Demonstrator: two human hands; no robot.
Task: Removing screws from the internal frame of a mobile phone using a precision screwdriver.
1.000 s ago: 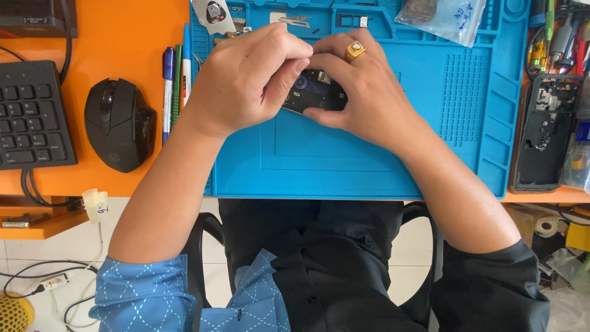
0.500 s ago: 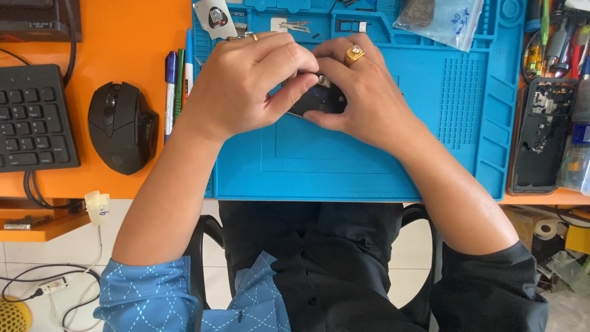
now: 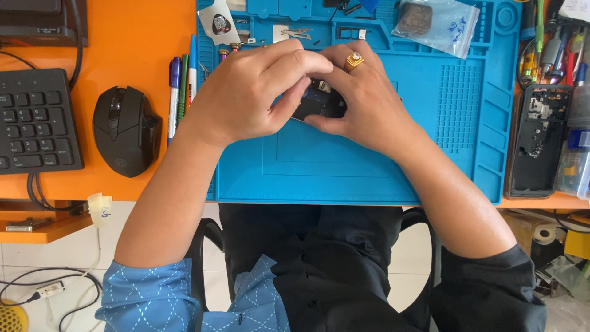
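Note:
Both my hands meet over the upper middle of a blue silicone work mat (image 3: 369,172). Between them is a small dark electronic part (image 3: 321,101), mostly covered by my fingers. My left hand (image 3: 252,95) curls over it from the left, thumb and forefinger pinched on its edge. My right hand (image 3: 362,104), with a gold ring on one finger, cups it from the right and below. What kind of part it is stays hidden.
A black mouse (image 3: 126,129) and a black keyboard (image 3: 34,123) lie on the orange desk at left, pens (image 3: 178,86) beside the mat. A clear bag with a dark piece (image 3: 433,24) sits top right. An opened phone back (image 3: 541,141) and tools lie at far right.
Both hands have stayed clasped on the dark part, with only small shifts of the fingers. The left thumb now presses further over it.

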